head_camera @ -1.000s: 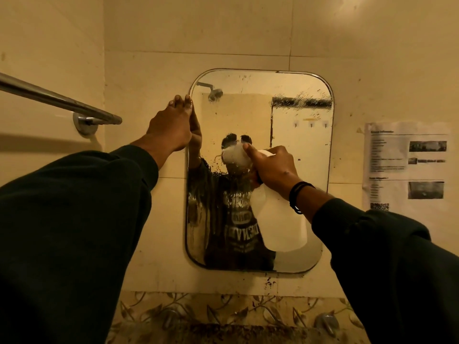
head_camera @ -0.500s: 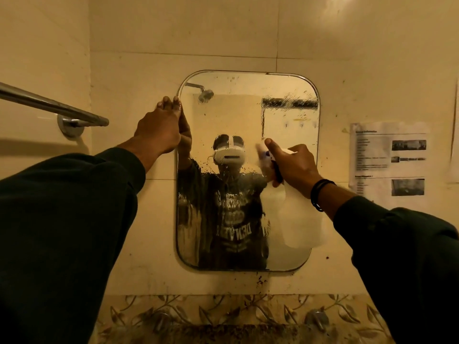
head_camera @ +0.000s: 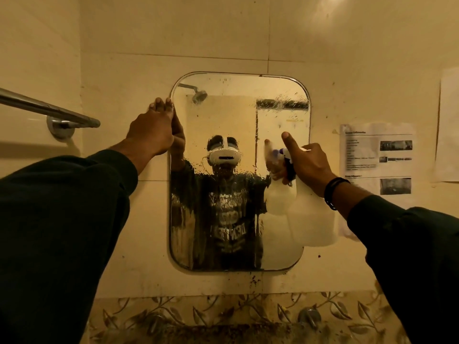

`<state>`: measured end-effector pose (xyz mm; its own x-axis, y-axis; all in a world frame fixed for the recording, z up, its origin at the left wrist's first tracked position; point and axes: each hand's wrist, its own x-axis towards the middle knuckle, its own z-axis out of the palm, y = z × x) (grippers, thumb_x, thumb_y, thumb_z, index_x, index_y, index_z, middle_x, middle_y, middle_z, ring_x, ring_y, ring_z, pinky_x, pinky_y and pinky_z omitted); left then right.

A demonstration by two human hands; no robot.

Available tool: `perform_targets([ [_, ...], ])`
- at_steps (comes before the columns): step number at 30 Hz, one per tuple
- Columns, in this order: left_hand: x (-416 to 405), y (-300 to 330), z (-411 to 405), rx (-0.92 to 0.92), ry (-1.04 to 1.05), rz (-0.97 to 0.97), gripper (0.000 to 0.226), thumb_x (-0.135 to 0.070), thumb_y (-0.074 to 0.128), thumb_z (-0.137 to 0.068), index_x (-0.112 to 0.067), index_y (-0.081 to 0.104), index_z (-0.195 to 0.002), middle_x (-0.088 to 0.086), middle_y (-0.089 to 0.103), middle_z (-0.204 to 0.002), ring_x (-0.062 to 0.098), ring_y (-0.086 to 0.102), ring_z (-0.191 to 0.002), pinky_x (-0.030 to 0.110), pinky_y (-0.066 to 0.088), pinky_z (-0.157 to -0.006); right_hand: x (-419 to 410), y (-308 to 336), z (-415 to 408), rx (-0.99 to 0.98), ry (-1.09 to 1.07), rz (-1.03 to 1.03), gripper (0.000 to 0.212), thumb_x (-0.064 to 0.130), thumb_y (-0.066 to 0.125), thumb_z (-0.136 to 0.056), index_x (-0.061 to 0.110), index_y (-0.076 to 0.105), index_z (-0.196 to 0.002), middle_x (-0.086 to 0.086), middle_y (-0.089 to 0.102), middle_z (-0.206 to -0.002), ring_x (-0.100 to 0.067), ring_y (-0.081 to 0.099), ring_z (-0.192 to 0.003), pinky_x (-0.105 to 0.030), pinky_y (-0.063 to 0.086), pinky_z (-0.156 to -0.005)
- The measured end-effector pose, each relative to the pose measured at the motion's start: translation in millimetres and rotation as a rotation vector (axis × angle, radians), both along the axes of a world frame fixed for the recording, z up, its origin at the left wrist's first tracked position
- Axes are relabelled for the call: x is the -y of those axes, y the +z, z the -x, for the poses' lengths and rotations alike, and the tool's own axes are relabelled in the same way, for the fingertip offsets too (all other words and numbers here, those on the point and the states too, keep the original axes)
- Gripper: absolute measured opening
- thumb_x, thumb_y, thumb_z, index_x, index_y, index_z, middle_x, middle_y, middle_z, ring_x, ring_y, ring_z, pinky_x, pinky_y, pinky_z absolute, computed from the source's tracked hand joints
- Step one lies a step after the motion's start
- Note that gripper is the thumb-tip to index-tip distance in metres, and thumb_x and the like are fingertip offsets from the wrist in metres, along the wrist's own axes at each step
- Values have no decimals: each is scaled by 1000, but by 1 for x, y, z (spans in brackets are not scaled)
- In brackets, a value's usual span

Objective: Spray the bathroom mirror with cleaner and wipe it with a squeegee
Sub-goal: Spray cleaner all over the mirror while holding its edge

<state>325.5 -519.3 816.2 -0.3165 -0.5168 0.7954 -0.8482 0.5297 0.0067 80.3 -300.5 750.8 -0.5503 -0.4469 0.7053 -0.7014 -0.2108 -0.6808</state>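
A rounded rectangular mirror [head_camera: 231, 115] hangs on the tiled wall, its glass speckled with droplets and streaks. My right hand [head_camera: 306, 163] grips the trigger head of a white translucent spray bottle [head_camera: 311, 217], held upright in front of the mirror's right edge, with the index finger raised. My left hand [head_camera: 152, 130] rests flat with straight fingers against the mirror's upper left edge. No squeegee is in view.
A metal towel bar [head_camera: 47, 110] juts from the wall at the left. Printed paper sheets [head_camera: 377, 155] are stuck on the wall to the right of the mirror. Below runs a leaf-patterned tile border with two taps [head_camera: 309, 316].
My right hand has carried the spray bottle from the mirror's middle to its right edge. My left hand stays on the mirror's upper left edge.
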Motion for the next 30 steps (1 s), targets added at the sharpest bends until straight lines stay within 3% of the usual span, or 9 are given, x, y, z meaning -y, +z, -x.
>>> perform_targets([
  [3,-1,0,1,-1,-2,-4,76,-20,55,-96,-22,9,-157,22,23,-158,40,45,-131,48,45,-99,-1,-2,2,-29,-78,-98,72,73,49,-87,7,65,-63,-5,65,-50,-18,62,-43,-27,52,-54],
  [8,-1,-1,1,0,-5,6,76,-21,55,-96,-20,10,-157,23,26,-156,40,45,-130,48,46,-98,-6,-4,11,32,-121,-97,78,73,51,-84,-4,67,-90,-1,67,-53,-8,62,-39,-16,47,-42],
  [12,-2,-2,1,-2,-4,13,77,-19,54,-97,-20,7,-157,22,18,-159,40,40,-135,49,44,-101,-13,-5,18,47,-121,-23,71,68,47,-91,3,66,-71,3,62,-42,-5,61,-38,-12,44,-43],
  [18,0,-1,2,2,4,10,79,-19,54,-97,-22,3,-157,20,10,-162,40,35,-139,51,42,-104,-17,-5,24,-14,-194,-96,83,78,47,-83,-3,65,-84,-7,66,-59,-22,64,-50,-38,59,-62],
  [21,1,0,2,7,0,-5,81,-20,54,-96,-23,1,-157,19,8,-162,40,30,-142,51,39,-106,-21,-4,27,-2,-196,-36,67,76,53,-81,12,64,-68,-1,63,-55,-19,62,-49,-29,49,-50],
  [26,3,0,2,7,-2,-4,82,-21,55,-96,-22,0,-157,20,9,-162,40,32,-141,51,40,-106,-27,-5,32,29,-152,91,63,66,52,-91,12,62,-60,7,62,-41,-4,61,-38,-8,41,-39],
  [30,2,-1,3,0,17,-9,83,-22,56,-95,-22,1,-157,21,9,-161,42,37,-137,51,42,-104,-29,-11,34,24,-125,109,60,60,50,-94,13,59,-57,10,60,-39,-1,59,-37,-5,38,-38],
])
